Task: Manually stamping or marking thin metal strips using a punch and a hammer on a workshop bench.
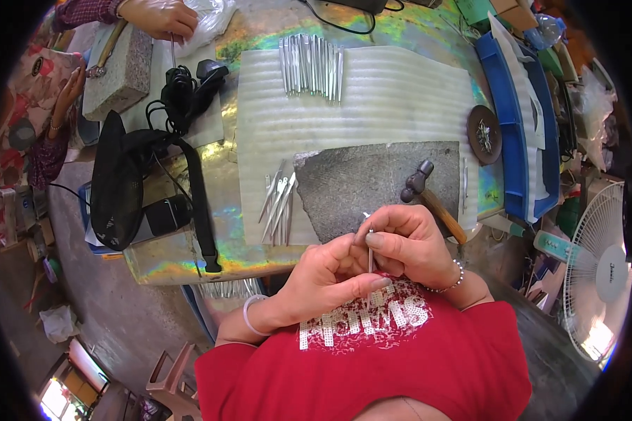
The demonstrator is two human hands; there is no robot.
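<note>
Close to my chest, both hands meet around a slender silver metal piece (pixel 370 261) that stands roughly upright. My left hand (pixel 326 270) is closed about its lower part, thumb stretched along the near side. The thumb and fingertips of my right hand (pixel 413 244) pinch its upper end. Just beyond lies a flat grey stone slab (pixel 372 182), and on its right side rests a ball-peen hammer (pixel 439 210) with a wooden handle. Left of the slab is a loose pile of similar slender metal pieces (pixel 279 207). A neat row of them (pixel 311 67) lies farther back.
White foam sheet (pixel 400 91) covers the table's middle. Right of it are a round brown dish (pixel 473 130) with small metal bits, a blue tray (pixel 516 161) and a fan (pixel 607 270). Black straps (pixel 196 189) lie left. Another person's hand (pixel 160 17) works near a stone block (pixel 123 70).
</note>
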